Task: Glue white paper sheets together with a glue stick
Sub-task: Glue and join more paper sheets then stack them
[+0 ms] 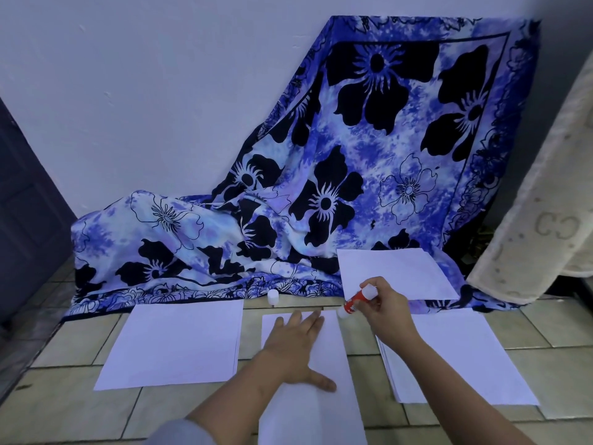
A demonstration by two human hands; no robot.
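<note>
The right hand [386,311] pinched the glue stick [354,301], slanted down-left from its fingers, tip at the far corner of the paper sheet [333,348]. The left hand [296,345] lay flat on it, fingers spread.

Legible markings: one letter mark, one label too small to read.
The cream blanket [542,175] at the right edge bears a tone-on-tone mark [557,225] of two rounded letters side by side. They read as "C C" or "G G"; which one cannot be told. The glue stick [353,302] carries a red label with white lettering, too small to read.
</note>
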